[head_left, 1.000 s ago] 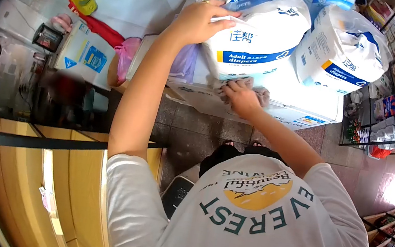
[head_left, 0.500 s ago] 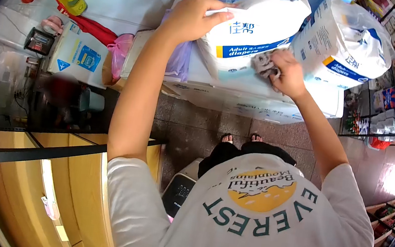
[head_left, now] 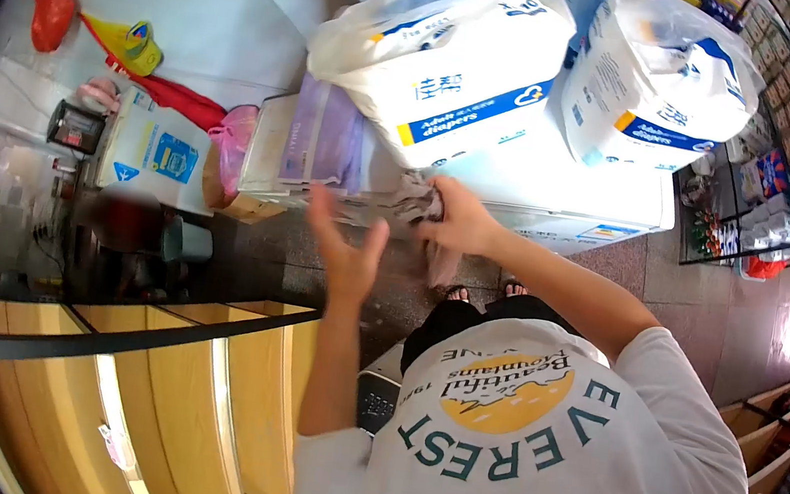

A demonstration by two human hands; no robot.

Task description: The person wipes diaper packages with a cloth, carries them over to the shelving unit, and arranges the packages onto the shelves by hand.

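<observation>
Left hand (head_left: pixel 345 255) is off the upper corner of the near diaper pack (head_left: pixel 485 73), where it rested half a second ago; it now hangs empty in front of the white box (head_left: pixel 629 199), motion-blurred. Thumb spread well apart from the fingers; blur hides the gaps between them. Right hand (head_left: pixel 465 218) has shifted leftward from the pack's front lower edge, taking the cloth (head_left: pixel 419 198) with it. Thumb and fingers pinch the cloth, which sits at the box's front edge, below the pack, one end dangling over the floor. Contact between cloth and box: cannot tell.

Writing: "Adult diapers" in white on a blue band, yellow block at its end, on the near pack and again on the second pack (head_left: pixel 665 88) to its right. Chinese characters above the band. Shirt (head_left: pixel 527 458) reads "EVEREST" and "Beautiful Mountains" around a yellow disc. Print on the purple packet (head_left: pixel 319 140), left of the near pack, too small to read.

Materials: packs in glossy, crinkled white film, bulging, rounded. Cloth grey-brown, limp, bunched into folds. Box flat-sided. Pink bag (head_left: pixel 232 138) thin and puckered, farther left. Floor in speckled tile.
</observation>
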